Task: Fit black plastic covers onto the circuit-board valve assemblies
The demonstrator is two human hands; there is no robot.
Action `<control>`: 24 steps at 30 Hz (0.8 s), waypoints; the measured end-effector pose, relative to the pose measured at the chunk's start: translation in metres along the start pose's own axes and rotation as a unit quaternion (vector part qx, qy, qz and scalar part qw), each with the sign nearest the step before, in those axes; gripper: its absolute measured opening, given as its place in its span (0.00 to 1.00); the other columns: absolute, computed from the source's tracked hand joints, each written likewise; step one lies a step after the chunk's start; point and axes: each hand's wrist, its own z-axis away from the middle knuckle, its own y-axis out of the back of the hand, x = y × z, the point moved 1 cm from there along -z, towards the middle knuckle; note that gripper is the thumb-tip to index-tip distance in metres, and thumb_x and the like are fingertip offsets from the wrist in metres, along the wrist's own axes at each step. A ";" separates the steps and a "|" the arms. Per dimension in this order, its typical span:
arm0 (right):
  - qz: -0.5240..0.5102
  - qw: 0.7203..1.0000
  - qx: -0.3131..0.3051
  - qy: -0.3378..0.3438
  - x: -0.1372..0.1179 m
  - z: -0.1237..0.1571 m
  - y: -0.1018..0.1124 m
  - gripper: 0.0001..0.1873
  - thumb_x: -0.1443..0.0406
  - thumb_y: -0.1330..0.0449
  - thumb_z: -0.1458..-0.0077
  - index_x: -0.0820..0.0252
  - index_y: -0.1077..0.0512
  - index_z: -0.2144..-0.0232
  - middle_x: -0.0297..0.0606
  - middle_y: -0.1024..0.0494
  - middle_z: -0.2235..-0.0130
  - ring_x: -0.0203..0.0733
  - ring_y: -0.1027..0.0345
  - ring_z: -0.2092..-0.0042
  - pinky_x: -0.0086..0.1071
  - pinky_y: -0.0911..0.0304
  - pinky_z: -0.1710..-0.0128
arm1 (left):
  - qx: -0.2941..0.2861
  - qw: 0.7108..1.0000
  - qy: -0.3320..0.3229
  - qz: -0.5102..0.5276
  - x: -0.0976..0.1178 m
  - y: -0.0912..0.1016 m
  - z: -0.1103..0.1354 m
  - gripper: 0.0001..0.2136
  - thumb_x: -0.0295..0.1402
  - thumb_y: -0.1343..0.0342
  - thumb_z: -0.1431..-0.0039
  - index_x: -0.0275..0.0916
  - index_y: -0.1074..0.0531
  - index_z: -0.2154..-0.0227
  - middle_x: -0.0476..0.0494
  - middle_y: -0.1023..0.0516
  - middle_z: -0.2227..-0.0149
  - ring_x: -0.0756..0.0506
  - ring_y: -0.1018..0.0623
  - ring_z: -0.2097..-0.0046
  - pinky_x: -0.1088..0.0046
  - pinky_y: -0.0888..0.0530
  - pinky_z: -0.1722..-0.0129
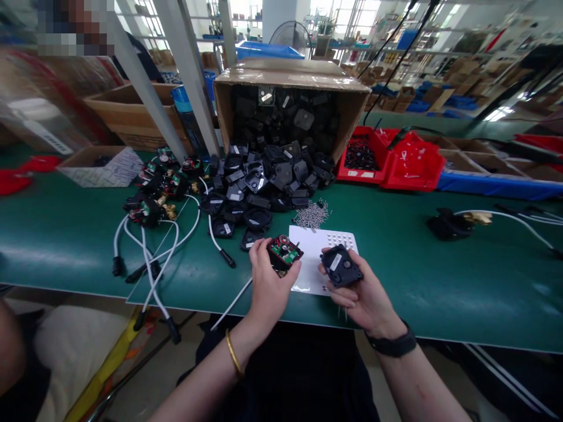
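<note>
My left hand [271, 287] grips a black housing with a green circuit board [285, 251] showing in its open top; a white cable [232, 303] trails below it to the left. In my right hand [369, 293] is a black plastic cover [341, 266] with a small white label, its face turned up toward me. Two thin metal pins or screws stick out under the fingers of that hand, too small to name surely. The two parts are apart, both held above a white sheet [308, 275] bearing rows of small pale dots.
Behind my hands, black covers [281, 170] spill from a tipped cardboard box [290, 73]. A heap of screws [313, 214] lies before them. Cabled assemblies [152, 211] sit left, another unit [451, 224] right. Red bins [411, 161] stand at the back. A person's arm [9, 346] shows left.
</note>
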 end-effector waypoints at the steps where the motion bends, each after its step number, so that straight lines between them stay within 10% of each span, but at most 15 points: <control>1: 0.001 1.000 -0.001 0.003 0.000 -0.002 0.000 0.21 0.49 0.43 0.47 0.56 0.32 0.59 0.40 0.26 0.67 0.23 0.67 0.84 0.19 0.65 0.87 | -0.015 1.000 0.019 0.020 -0.002 0.004 -0.003 0.24 0.35 0.42 0.48 0.37 0.42 0.49 0.36 0.39 0.48 0.39 0.36 0.46 0.55 0.37 0.45; 7: 0.066 0.996 0.044 0.048 -0.001 -0.013 -0.008 0.21 0.50 0.42 0.47 0.57 0.34 0.57 0.43 0.24 0.63 0.21 0.64 0.85 0.18 0.63 0.89 | -0.165 0.984 0.042 0.047 -0.004 0.024 -0.008 0.27 0.34 0.41 0.49 0.40 0.43 0.47 0.40 0.33 0.50 0.41 0.30 0.49 0.60 0.33 0.49; 13: 0.091 0.993 0.045 0.056 0.005 -0.013 -0.007 0.23 0.50 0.41 0.49 0.58 0.33 0.56 0.39 0.25 0.66 0.21 0.64 0.86 0.18 0.62 0.89 | -0.114 0.984 -0.117 -0.075 -0.001 0.001 0.006 0.30 0.38 0.40 0.49 0.36 0.46 0.47 0.36 0.34 0.52 0.37 0.33 0.49 0.55 0.35 0.49; 24: 0.251 0.961 0.057 0.106 0.010 -0.007 0.003 0.24 0.49 0.43 0.46 0.56 0.37 0.53 0.29 0.35 0.73 0.26 0.58 0.84 0.18 0.61 0.90 | -0.180 0.953 -0.153 -0.192 0.013 -0.011 0.013 0.41 0.48 0.32 0.64 0.35 0.42 0.49 0.38 0.31 0.57 0.36 0.31 0.57 0.56 0.31 0.57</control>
